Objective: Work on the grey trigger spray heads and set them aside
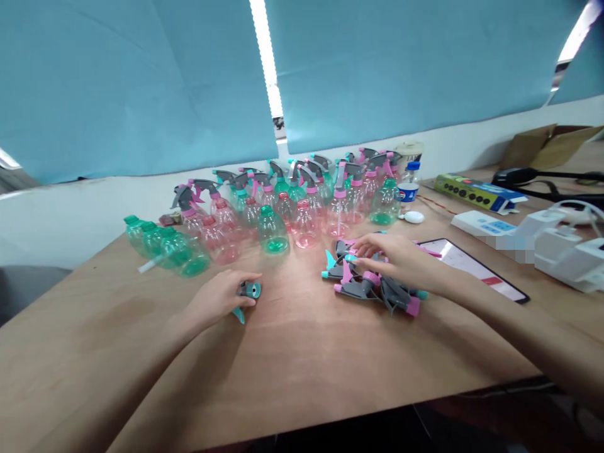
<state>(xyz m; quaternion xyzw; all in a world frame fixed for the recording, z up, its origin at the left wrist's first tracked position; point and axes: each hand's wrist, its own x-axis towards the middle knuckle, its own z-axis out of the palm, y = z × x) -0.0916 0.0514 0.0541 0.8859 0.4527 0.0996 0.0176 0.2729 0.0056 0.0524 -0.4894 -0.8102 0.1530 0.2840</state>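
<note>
My left hand (219,296) is closed around a grey and teal trigger spray head (250,290), its round collar facing right and its teal trigger hanging below the fingers. To the right, my right hand (389,257) reaches over a heap of loose spray heads (361,288) with grey bodies and pink or teal parts. Its thumb and fingertips pinch at the teal collar of one spray head (334,270) lying at the heap's left side. The palm side of this hand and part of the heap are hidden.
Several clear spray bottles (338,211), many topped with sprayers, stand along the back. Open green bottles (174,245) lean at the left. A phone (472,267), a Pepsi bottle (409,182), a power strip (486,223), a green-yellow box (476,192) and a carton (547,148) occupy the right.
</note>
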